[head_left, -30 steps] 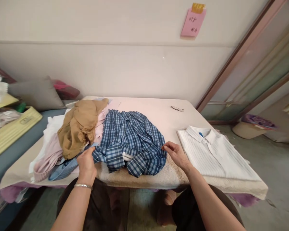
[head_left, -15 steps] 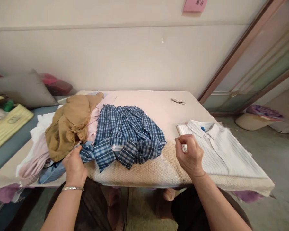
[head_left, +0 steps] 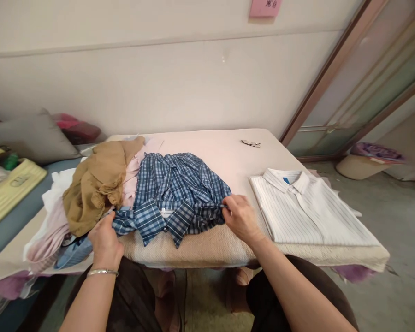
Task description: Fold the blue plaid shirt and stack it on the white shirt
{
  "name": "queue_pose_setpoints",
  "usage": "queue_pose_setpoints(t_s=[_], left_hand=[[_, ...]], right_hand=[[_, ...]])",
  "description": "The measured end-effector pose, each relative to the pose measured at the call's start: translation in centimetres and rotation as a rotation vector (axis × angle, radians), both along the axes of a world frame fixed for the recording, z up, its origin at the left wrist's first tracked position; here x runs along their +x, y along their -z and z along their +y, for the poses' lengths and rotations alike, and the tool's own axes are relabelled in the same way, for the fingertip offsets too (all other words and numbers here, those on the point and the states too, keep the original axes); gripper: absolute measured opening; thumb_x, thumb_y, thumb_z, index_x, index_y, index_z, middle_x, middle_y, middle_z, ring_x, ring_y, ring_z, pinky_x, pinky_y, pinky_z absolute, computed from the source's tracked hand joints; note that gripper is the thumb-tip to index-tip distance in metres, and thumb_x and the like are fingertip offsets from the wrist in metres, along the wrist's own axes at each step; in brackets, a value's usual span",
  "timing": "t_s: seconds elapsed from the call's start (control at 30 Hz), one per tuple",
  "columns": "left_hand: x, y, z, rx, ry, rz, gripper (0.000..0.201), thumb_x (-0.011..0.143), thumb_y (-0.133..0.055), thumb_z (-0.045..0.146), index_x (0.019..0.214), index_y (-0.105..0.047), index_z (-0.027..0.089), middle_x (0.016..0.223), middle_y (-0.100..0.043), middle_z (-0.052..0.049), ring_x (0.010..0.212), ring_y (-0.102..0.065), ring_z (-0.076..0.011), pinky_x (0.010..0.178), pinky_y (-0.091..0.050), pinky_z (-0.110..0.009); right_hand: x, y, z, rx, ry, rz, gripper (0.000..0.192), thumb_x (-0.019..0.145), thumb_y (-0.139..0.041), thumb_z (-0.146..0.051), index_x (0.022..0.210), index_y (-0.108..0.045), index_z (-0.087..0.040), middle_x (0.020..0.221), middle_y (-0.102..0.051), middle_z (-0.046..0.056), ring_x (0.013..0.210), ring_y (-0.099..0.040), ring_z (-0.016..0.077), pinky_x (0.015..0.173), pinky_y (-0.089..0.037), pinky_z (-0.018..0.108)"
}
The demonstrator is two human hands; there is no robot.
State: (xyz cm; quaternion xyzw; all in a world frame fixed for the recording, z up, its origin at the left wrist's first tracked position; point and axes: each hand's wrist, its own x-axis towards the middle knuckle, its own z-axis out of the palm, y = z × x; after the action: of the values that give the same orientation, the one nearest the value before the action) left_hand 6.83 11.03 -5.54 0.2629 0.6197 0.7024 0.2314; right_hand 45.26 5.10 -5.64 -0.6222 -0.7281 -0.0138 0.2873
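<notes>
Forearms (head_left: 290, 279) angled inward; our left hand (head_left: 106, 242) and right hand (head_left: 241, 216) pinch the plaid shirt (head_left: 178, 182) at opposite sides.

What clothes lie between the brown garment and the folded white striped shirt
In the head view, the blue plaid shirt lies there, with pink fabric beside the brown garment.

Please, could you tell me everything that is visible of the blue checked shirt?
The blue checked shirt, crossed by pale and dark lines, looks like thin woven cloth. It lies rumpled on the pale cover, its collar at the near side, both points spread; something white shows between them. The left hand pinches one side, the right hand the other. Pink cloth lies alongside.
</notes>
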Motion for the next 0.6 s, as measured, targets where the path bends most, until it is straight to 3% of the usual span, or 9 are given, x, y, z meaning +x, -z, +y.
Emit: queue_pose_setpoints(t_s=[0.1,0.23,0.4,0.5,0.6], left_hand=[[0.4,-0.2,-0.1,0.013,-0.034,-0.057,0.021,0.059,-0.079,0.028,0.074,-0.067,0.018,0.087,-0.069,0.0,0.091,-0.066,-0.0195,0.099,-0.055,-0.039],[0.5,-0.2,-0.2,-0.028,0.006,-0.1,0.022,0.059,-0.08,0.028,0.071,-0.066,0.017,0.085,-0.07,0.001,0.089,-0.067,-0.019,0.102,-0.053,-0.041],[-0.1,0.6,0.1,-0.026,0.016,-0.113,0.028,0.057,-0.082,0.029,0.08,-0.072,0.016,0.093,-0.073,-0.001,0.09,-0.069,-0.0189,0.103,-0.053,-0.042],[-0.4,0.9,0.2,-0.034,0.03,-0.101,0.027,0.06,-0.082,0.029,0.082,-0.072,0.017,0.092,-0.073,-0.001,0.09,-0.069,-0.0185,0.098,-0.055,-0.04],[-0.5,1.0,0.4,-0.033,0.038,-0.078,0.025,0.06,-0.08,0.03,0.078,-0.07,0.017,0.09,-0.072,0.0,0.087,-0.067,-0.0174,0.091,-0.055,-0.035]], right_hand=[[1.5,-0.4,0.0,0.138,0.124,0.055,0.008,0.093,-0.053,-0.017,0.093,-0.059,-0.022,0.09,-0.065,0.006,0.092,-0.059,0.0235,0.092,-0.042,0.038],[2.3,-0.3,-0.2,0.152,0.216,0.057,0.015,0.093,-0.052,-0.016,0.106,-0.058,-0.02,0.102,-0.066,0.009,0.097,-0.06,0.0264,0.089,-0.043,0.04],[0.0,-1.0,-1.7,-0.007,-0.037,0.214,0.012,0.101,-0.054,-0.028,0.09,-0.056,-0.023,0.088,-0.063,0.003,0.082,-0.059,0.0185,0.076,-0.044,0.031],[-1.6,-0.7,-2.3,-0.118,-0.183,0.042,0.02,0.091,-0.071,-0.038,0.09,-0.059,-0.022,0.091,-0.062,0.004,0.087,-0.058,0.0209,0.075,-0.043,0.032],[-2.4,0.2,-2.1,-0.18,-0.2,-0.198,0.011,0.089,-0.07,-0.024,0.084,-0.061,-0.021,0.095,-0.063,0.006,0.092,-0.056,0.0226,0.076,-0.041,0.033]])
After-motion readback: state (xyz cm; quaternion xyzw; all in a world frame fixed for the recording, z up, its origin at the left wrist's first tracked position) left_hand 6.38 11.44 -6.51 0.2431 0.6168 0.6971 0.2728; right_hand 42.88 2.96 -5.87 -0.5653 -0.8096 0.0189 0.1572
